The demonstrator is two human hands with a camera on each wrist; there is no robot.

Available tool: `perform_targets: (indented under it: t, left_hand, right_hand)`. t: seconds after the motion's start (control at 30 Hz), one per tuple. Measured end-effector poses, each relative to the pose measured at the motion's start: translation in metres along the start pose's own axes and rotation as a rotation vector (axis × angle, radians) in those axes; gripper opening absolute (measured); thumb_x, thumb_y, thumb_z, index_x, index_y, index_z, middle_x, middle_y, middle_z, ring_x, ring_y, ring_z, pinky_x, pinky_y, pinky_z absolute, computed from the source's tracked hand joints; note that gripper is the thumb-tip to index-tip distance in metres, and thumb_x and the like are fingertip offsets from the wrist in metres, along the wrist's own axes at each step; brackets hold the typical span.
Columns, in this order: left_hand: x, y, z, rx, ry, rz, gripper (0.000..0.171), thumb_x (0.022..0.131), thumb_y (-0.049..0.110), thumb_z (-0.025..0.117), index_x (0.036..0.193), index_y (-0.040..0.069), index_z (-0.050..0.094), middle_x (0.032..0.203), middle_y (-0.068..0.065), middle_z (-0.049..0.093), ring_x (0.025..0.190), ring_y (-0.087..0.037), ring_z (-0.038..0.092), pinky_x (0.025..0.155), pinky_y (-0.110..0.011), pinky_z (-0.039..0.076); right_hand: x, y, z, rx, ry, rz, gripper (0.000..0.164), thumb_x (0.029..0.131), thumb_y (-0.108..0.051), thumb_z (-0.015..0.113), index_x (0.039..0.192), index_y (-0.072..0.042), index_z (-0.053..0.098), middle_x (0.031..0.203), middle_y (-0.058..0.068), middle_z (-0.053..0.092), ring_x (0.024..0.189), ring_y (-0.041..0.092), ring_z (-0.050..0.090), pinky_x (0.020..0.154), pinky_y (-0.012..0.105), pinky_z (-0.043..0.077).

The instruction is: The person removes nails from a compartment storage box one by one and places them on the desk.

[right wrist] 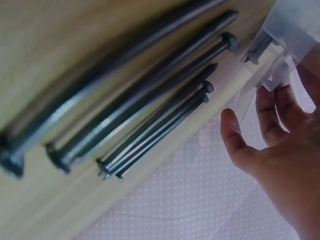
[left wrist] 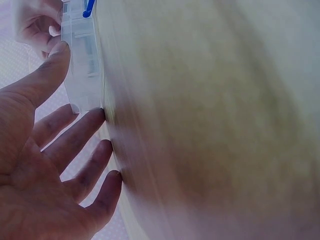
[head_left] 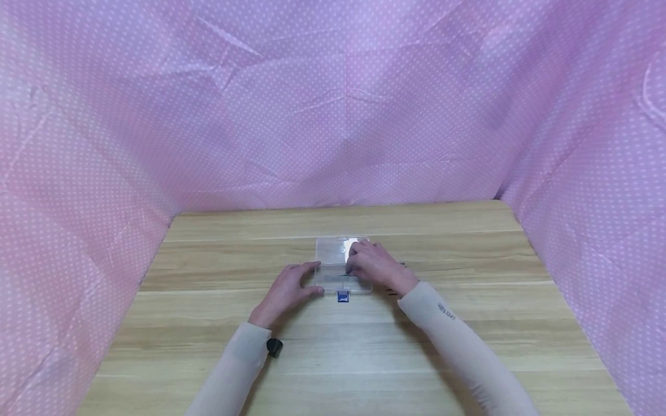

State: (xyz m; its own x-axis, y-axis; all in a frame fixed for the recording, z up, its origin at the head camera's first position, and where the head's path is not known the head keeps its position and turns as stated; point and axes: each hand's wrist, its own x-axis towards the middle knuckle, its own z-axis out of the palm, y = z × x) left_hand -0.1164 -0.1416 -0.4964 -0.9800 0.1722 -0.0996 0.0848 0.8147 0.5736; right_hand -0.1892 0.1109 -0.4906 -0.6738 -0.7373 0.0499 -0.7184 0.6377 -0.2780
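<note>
A clear plastic box (head_left: 358, 285) lies on the table, its lid standing open on the far side and a blue latch (head_left: 343, 297) at its front. My left hand (head_left: 291, 286) rests against the box's left end, thumb at the front corner, index finger near the hinge side, other fingers spread. Reaching over the box, my right hand (head_left: 373, 263) has its fingers bent down inside, the fingertips at a thin dark nail (head_left: 344, 275). In the right wrist view, dark nails (right wrist: 260, 47) show through the box wall; thumb and index tips are hidden there.
Right of the box, several loose nails (right wrist: 145, 90) of different thickness lie side by side on the wooden table (head_left: 333, 358). A pink dotted cloth (head_left: 333, 115) hangs around the table's back and sides. A black wrist device (head_left: 274, 346) sits at the left sleeve.
</note>
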Motion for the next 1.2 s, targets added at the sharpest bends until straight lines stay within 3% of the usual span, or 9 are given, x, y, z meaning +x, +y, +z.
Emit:
perform_targets:
  t: [0.33,0.93,1.2]
  left_hand:
    - [-0.002,0.003,0.001,-0.003,0.0,-0.016,0.072,0.086,0.037,0.085,0.149,0.019,0.057,0.147,-0.01,0.058,0.135,-0.036,0.05,0.114,-0.056,0.041]
    - [-0.002,0.001,0.002,0.013,0.006,0.027,0.07,0.087,0.037,0.085,0.149,0.017,0.058,0.146,-0.013,0.059,0.136,-0.037,0.05,0.115,-0.056,0.04]
    - [-0.002,0.002,0.0,0.008,-0.005,-0.001,0.072,0.087,0.038,0.084,0.15,0.019,0.057,0.147,-0.011,0.058,0.136,-0.036,0.05,0.115,-0.055,0.04]
  right_hand:
    - [-0.003,0.001,0.003,0.017,0.02,0.001,0.006,0.093,-0.023,0.078,0.098,-0.021,0.081,0.112,-0.003,0.064,0.105,0.019,0.051,0.089,0.045,0.047]
    - [-0.012,0.001,-0.001,0.077,0.054,0.021,0.008,0.095,-0.019,0.076,0.102,-0.02,0.081,0.115,-0.002,0.066,0.111,0.021,0.057,0.093,0.045,0.049]
    - [-0.016,0.0,-0.005,0.099,0.092,0.038,0.009,0.095,-0.017,0.076,0.102,-0.02,0.081,0.11,-0.003,0.067,0.106,0.02,0.058,0.093,0.045,0.05]
